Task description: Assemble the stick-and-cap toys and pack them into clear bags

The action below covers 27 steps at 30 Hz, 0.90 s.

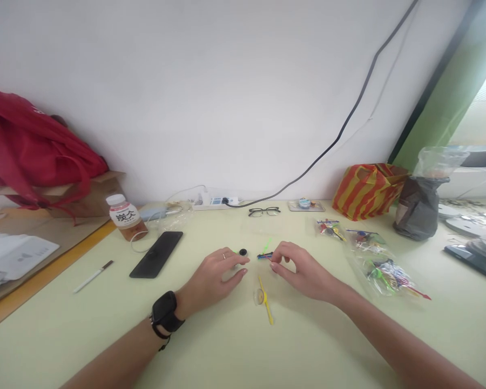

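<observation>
My left hand (218, 274) hovers over the table, thumb and forefinger apart with nothing between them. Just past its fingertips lies a small black round piece (243, 252), with a bit of green beside it. My right hand (302, 272) has its fingers curled and thumb and forefinger pinched at the edge of a few thin blue and red plastic pieces (264, 256); what the fingertips hold is too small to name. A thin green piece (268, 245) lies just behind. Between the hands and nearer to me is a yellow pointer-shaped piece (266, 303) with a clear round part at its middle.
Bags of coloured plastic parts (384, 275) lie at right, near a striped bag (368, 189) and a grey bag (417, 210). At left are a phone (156, 255), a pen (93, 276) and a drink bottle (126, 219). Glasses (264, 212) and a power strip (214, 202) sit by the wall.
</observation>
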Each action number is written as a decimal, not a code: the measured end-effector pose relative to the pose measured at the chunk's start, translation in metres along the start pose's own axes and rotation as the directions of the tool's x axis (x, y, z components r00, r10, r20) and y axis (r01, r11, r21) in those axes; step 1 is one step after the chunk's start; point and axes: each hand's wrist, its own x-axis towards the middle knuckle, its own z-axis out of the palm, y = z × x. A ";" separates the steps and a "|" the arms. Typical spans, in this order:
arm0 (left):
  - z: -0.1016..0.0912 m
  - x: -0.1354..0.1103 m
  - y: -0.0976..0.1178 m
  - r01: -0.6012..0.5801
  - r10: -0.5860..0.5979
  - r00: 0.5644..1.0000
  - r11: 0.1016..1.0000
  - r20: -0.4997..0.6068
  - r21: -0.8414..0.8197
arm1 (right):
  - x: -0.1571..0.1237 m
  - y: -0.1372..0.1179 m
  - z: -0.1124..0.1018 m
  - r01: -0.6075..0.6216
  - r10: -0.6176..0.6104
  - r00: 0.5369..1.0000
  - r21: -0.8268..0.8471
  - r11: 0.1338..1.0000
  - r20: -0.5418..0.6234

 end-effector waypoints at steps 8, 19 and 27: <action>0.010 -0.003 0.037 -0.014 0.005 0.999 0.980 -0.041 -0.200 | -0.005 -0.024 0.023 -0.085 0.064 0.996 0.552 0.829 0.057; 0.015 -0.002 0.037 -0.119 0.115 0.993 0.949 -0.032 -0.293 | -0.007 -0.022 0.037 -0.143 0.017 0.983 0.699 0.701 0.184; 0.015 -0.002 0.034 -0.138 0.144 0.990 0.964 0.010 -0.227 | -0.006 -0.021 0.039 -0.145 0.045 0.983 0.595 0.791 0.179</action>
